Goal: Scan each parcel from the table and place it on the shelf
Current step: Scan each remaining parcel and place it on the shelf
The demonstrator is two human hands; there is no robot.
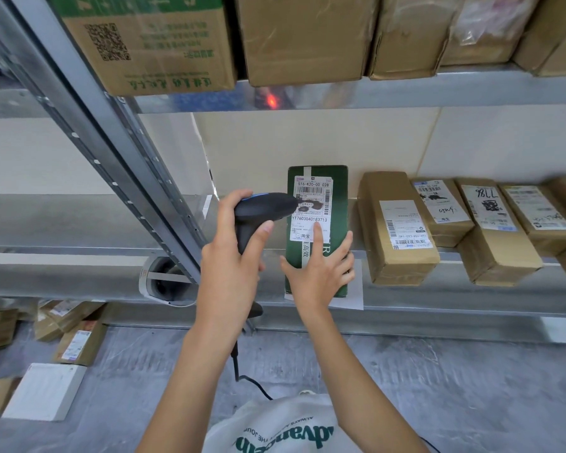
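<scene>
Head view, frame ctr: we hold the green parcel [317, 223] flat on the shelf [471, 308], w/ our right hand [319, 273] laid on its near end, fingers spread and straight, index tip on the white label [311, 207]. We judge this steadies the box and keeps the barcode face-up for the read. Left hand [232, 256] is curled tight round the grip of the black scanner [262, 212]; its nose sits just over the label's left edge, cable [245, 377] trailing down to lower ctr. Label text legible: "516-K20-00 028", "YT7603040183713"; smaller print is too fine to read. Right of frame: brown parcels [399, 230] lie side by side on the same level, labels up, one w/ handwritten "98LL"-like marks. Upper frame: cartons [304, 37] on the next tier, a red glow [271, 100] on its front rail.
</scene>
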